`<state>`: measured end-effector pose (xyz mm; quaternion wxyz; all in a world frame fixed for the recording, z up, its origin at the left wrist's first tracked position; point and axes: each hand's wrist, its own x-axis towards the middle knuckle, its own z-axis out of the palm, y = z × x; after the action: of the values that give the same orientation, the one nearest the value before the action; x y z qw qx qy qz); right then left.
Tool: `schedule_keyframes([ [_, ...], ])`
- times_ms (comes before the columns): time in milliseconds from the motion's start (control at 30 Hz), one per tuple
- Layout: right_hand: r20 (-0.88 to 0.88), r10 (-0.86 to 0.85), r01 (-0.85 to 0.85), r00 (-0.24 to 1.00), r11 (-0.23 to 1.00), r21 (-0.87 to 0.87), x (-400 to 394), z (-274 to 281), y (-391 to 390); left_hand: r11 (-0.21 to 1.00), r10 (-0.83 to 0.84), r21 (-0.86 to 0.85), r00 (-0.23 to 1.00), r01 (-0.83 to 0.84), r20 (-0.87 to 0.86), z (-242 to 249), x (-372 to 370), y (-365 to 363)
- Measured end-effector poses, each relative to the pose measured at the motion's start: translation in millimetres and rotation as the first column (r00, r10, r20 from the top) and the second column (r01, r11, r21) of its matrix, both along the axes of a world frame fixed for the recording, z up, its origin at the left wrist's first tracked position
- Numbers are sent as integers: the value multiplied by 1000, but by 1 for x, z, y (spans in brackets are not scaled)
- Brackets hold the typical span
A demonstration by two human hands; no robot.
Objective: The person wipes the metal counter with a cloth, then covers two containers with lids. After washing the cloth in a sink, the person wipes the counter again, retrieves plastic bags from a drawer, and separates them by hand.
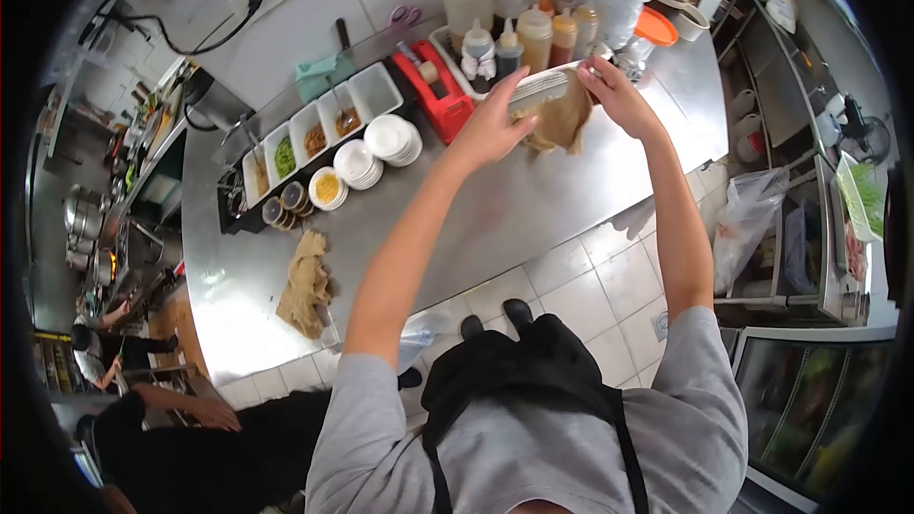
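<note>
My left hand (495,128) is at the left end of a white tray (545,86) near the back of the steel counter, its fingers closed on the rim. At the tray's right end is my right hand (614,95), its fingers bent round the corner. A brown cloth (562,121) hangs between my hands against the tray's near side. Sauce bottles (535,36) stand just behind the tray. The red tape dispenser (438,90) is to the left of my left hand.
Topping containers (315,140) and stacked white lids (390,138) line the counter's left part, with a second brown cloth (305,286) at its front edge. A person in black (219,447) is at the lower left. A glass-door fridge (809,400) stands at the lower right.
</note>
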<state>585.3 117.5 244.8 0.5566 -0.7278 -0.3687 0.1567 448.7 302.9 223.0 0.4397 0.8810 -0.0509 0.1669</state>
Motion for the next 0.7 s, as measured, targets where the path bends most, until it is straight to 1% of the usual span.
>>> schedule_keyframes([
  [67, -33, 7, -6, 999, 999, 41, -5, 36, -8, 952, -140, -241, 970, 187, 199, 5, 42, -20],
  [100, -27, -18, 20, 999, 999, 45, -6, 52, -14, 892, -213, -395, 975, 220, 63, 21, 48, -28],
  [133, 80, -11, 11, 997, 1000, 4, -4, 67, -22, 812, -303, -540, 951, 221, -67, 40, 52, -33],
  [167, 186, 1, 7, 983, 999, -40, -1, 78, -31, 803, -376, -537, 919, 258, -121, 50, 61, -36],
  [200, 188, -24, 31, 982, 999, -35, 6, 85, -39, 785, -433, -542, 892, 301, -132, 56, 67, -43],
  [267, 257, -25, -5, 966, 994, 114, 19, 101, -53, 783, -466, -520, 875, 342, -126, 74, 65, -63],
  [300, 291, -48, 13, 956, 993, 119, 24, 110, -62, 780, -481, -513, 868, 359, -125, 74, 69, -68],
  [333, 297, -67, 30, 952, 991, 127, 28, 120, -71, 776, -533, -487, 829, 401, -167, 72, 74, -71],
  [367, 321, -109, 59, 941, 985, 161, 32, 129, -80, 769, -580, -462, 787, 442, -212, 69, 79, -75],
  [400, 344, -148, 85, 927, 978, 193, 35, 140, -90, 764, -591, -455, 778, 457, -211, 65, 81, -78],
  [433, 206, -134, 97, 969, 979, 181, 41, 150, -101, 778, -606, -408, 742, 477, -287, 61, 82, -81],
  [467, 212, -150, 111, 966, 976, 187, 45, 156, -112, 789, -611, -359, 705, 499, -362, 56, 85, -81],
  [500, 256, -207, 157, 944, 967, 203, 49, 161, -123, 792, -610, -347, 672, 503, -419, 48, 89, -80],
  [533, 297, -262, 202, 918, 955, 219, 54, 165, -133, 787, -617, -339, 666, 515, -420, 51, 88, -79],
  [600, 272, -290, 223, 918, 941, 253, 63, 171, -152, 754, -651, -442, 642, 486, -404, 56, 80, -76],
  [633, 226, -298, 234, 927, 934, 271, 66, 173, -161, 779, -622, -417, 660, 469, -421, 58, 77, -72],
  [667, 179, -302, 243, 936, 926, 289, 69, 175, -168, 779, -623, -412, 660, 472, -421, 58, 77, -66],
  [700, 188, -283, 221, 940, 930, 292, 71, 176, -174, 790, -606, -417, 679, 450, -415, 55, 77, -58],
])
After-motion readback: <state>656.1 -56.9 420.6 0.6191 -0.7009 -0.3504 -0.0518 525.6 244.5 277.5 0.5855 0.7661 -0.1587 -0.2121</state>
